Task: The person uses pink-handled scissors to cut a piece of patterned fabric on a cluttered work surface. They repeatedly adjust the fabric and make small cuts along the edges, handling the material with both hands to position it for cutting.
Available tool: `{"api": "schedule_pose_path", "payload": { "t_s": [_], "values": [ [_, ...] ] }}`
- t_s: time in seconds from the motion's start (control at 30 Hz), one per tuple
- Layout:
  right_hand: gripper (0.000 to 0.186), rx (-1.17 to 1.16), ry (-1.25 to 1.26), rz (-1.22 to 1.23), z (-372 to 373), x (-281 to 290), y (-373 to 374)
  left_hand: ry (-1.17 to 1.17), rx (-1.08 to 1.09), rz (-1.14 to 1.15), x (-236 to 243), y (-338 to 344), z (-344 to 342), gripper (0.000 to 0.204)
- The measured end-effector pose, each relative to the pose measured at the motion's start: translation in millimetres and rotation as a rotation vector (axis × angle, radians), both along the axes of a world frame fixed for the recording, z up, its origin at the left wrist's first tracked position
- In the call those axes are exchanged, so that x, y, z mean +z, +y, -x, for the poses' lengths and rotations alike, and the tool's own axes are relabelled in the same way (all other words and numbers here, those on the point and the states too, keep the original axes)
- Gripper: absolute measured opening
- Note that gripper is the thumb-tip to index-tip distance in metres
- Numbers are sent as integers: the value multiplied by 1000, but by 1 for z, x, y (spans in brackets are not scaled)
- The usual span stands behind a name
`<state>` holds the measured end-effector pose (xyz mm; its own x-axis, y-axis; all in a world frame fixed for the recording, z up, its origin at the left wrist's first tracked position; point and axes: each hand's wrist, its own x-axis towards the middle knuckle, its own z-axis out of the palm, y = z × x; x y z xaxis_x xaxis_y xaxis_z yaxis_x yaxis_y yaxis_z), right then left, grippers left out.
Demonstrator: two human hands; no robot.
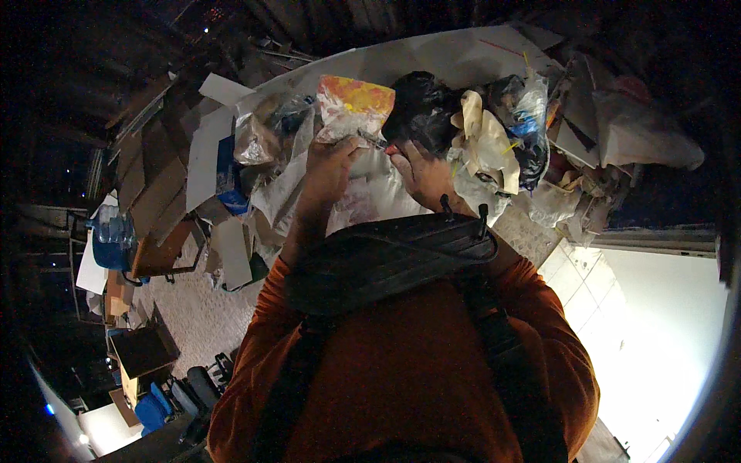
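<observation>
My left hand (333, 163) is closed at the lower left edge of a crumpled plastic bag (356, 96), yellow-orange above and whitish below. In my right hand (421, 171) is a small red-handled tool (391, 149). Its thin dark end points left toward the bag's lower edge. Its exact kind is too small to make out. A shiny black plastic bag (421, 108) sits just beyond my right hand. Under both hands lies pale, crinkled plastic sheeting (374, 193).
Torn brown paper (488, 143) and clear plastic wrap (532, 104) lie to the right. Flattened cardboard (208, 158) and a blue box (230, 181) are at the left. Farther left stands a large water bottle (114, 235). A blue chair (153, 409) is at lower left.
</observation>
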<state>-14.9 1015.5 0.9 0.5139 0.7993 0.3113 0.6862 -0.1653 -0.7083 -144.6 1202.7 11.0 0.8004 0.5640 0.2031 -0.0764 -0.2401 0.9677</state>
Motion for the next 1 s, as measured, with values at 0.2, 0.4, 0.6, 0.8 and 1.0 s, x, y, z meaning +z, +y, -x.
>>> {"api": "schedule_pose_path", "payload": {
  "t_s": [0.2,0.4,0.6,0.8,1.0],
  "values": [
    [26,-164,75,106,-16,15,-3,-19,42,415,37,-31,-9,30],
    [32,-246,56,53,-29,10,8,-46,84,208,14,-17,-8,31],
    [39,-322,29,103,-41,-7,21,-46,78,573,47,-29,-2,36],
    [41,-144,1119,-459,-49,4,27,-240,112,725,43,-32,0,43],
    [23,-5,954,-416,-37,16,48,203,-74,-308,11,-26,15,41]
  ]
}}
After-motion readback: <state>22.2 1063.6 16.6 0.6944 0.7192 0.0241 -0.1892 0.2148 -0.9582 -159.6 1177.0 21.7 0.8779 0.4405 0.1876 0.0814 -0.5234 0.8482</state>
